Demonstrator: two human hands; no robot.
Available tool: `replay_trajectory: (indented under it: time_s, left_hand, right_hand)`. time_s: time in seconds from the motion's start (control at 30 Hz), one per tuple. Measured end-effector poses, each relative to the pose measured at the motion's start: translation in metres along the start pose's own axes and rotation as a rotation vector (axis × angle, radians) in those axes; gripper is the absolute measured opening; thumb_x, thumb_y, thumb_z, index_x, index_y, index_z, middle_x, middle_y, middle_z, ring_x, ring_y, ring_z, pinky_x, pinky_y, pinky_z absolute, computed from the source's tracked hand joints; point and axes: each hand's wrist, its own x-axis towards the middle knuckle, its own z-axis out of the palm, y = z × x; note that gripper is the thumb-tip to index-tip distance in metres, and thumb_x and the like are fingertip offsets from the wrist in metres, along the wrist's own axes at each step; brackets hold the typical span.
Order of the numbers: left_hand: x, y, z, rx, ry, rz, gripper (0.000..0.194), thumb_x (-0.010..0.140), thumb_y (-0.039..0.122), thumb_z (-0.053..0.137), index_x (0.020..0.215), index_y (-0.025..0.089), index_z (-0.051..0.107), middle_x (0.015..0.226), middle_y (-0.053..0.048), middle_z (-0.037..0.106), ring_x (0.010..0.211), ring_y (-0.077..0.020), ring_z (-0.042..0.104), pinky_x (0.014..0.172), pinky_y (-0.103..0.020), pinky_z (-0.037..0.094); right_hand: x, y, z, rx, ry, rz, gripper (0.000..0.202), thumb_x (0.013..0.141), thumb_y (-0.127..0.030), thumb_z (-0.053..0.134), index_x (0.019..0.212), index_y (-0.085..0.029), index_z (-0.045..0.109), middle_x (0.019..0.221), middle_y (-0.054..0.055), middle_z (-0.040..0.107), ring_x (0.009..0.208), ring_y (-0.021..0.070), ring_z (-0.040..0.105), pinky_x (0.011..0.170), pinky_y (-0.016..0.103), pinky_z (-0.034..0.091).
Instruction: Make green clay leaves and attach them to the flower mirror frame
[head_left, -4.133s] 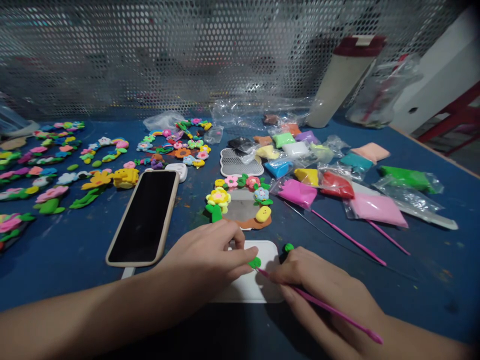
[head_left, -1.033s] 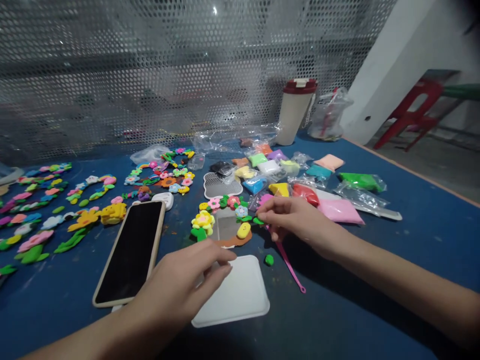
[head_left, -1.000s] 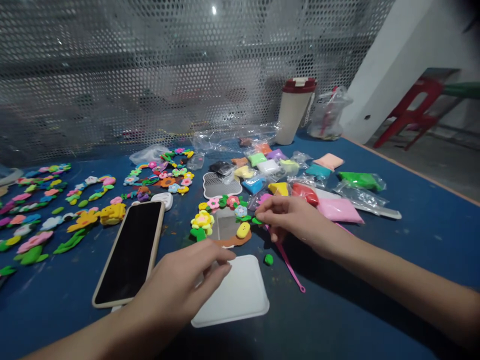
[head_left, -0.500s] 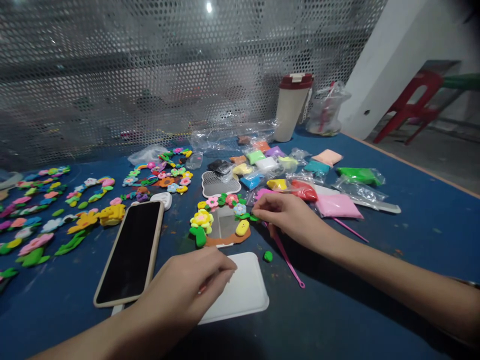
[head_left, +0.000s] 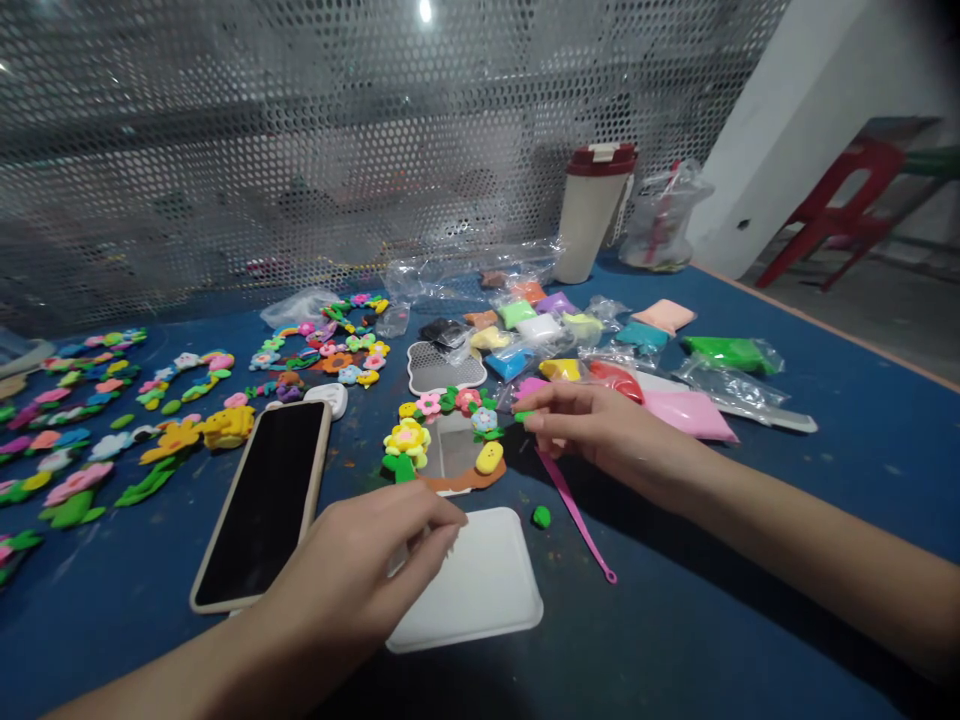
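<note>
Between the fingertips of my right hand (head_left: 592, 425) is a small piece of green clay (head_left: 523, 416), just right of a mirror (head_left: 450, 448) framed with clay flowers, leaves and a brown strip along its lower edge. My left hand (head_left: 390, 550) is closed, thumb against the fingers, over the left part of a white board (head_left: 484, 580); what it may hold is hidden. A green clay ball (head_left: 541, 517) lies right of the board. Beyond it is a pink plastic tool (head_left: 577, 518), its upper end near my right hand.
A phone (head_left: 266, 500) lies left of my left hand, with clay-decorated frames (head_left: 187, 382) further left. Clay packets (head_left: 540, 328) spread behind my right hand. A lidded cup (head_left: 592, 215) and a plastic bag (head_left: 660, 225) stand at the back, before a perforated metal screen (head_left: 300, 150).
My right hand has drawn slightly away from the flower frame to the right, with the green piece in its fingers. My left hand stays over the board. The whole view has shifted slightly.
</note>
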Motion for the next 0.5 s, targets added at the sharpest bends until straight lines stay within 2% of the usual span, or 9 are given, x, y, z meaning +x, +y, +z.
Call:
replay_trajectory:
  time_s: [0.1, 0.17, 0.3, 0.4, 0.5]
  left_hand:
    - [-0.001, 0.002, -0.014, 0.03, 0.076, 0.017, 0.017, 0.09, 0.025, 0.046, 0.085, 0.024, 0.063, 0.078, 0.004, 0.068, 0.069, -0.0114, 0.063, 0.062, -0.017, 0.044]
    - [-0.003, 0.005, -0.027, 0.077, 0.199, 0.015, 0.016, 0.089, 0.03, 0.049, 0.087, 0.025, 0.064, 0.081, 0.005, 0.07, 0.07, -0.0118, 0.064, 0.061, -0.016, 0.045]
    - [-0.007, 0.008, -0.047, 0.205, 0.415, -0.116, 0.02, 0.087, 0.042, 0.052, 0.085, 0.028, 0.065, 0.08, 0.007, 0.071, 0.067, -0.0128, 0.064, 0.056, -0.017, 0.045]
    - [-0.006, 0.005, -0.049, 0.237, 0.469, -0.137, 0.022, 0.086, 0.046, 0.051, 0.083, 0.029, 0.065, 0.076, 0.007, 0.071, 0.06, -0.0129, 0.063, 0.049, -0.019, 0.044]
    - [-0.002, 0.0, -0.047, 0.248, 0.468, -0.123, 0.022, 0.085, 0.046, 0.05, 0.083, 0.03, 0.065, 0.078, 0.008, 0.072, 0.064, -0.0142, 0.064, 0.05, -0.02, 0.045]
  right_hand:
    - [-0.004, -0.003, 0.002, -0.079, -0.005, 0.004, 0.016, 0.081, -0.027, 0.061, 0.093, -0.016, 0.062, 0.07, -0.001, 0.059, 0.059, 0.0104, 0.057, 0.058, 0.024, 0.046]
    - [-0.007, -0.005, 0.003, -0.161, -0.003, -0.009, 0.015, 0.083, -0.029, 0.059, 0.09, -0.016, 0.063, 0.07, -0.001, 0.061, 0.058, 0.0111, 0.058, 0.057, 0.024, 0.046]
    - [-0.009, -0.005, 0.005, -0.359, 0.069, -0.112, 0.011, 0.084, -0.026, 0.059, 0.089, -0.018, 0.065, 0.082, 0.001, 0.066, 0.072, 0.0144, 0.061, 0.063, 0.025, 0.046]
    - [-0.006, -0.002, 0.007, -0.485, 0.134, -0.199, 0.012, 0.083, -0.017, 0.059, 0.095, -0.018, 0.062, 0.092, 0.003, 0.066, 0.079, 0.0155, 0.06, 0.068, 0.027, 0.045]
    - [-0.002, -0.001, 0.009, -0.591, 0.18, -0.252, 0.01, 0.082, -0.012, 0.059, 0.091, -0.017, 0.061, 0.087, 0.004, 0.066, 0.076, 0.0163, 0.059, 0.066, 0.027, 0.044]
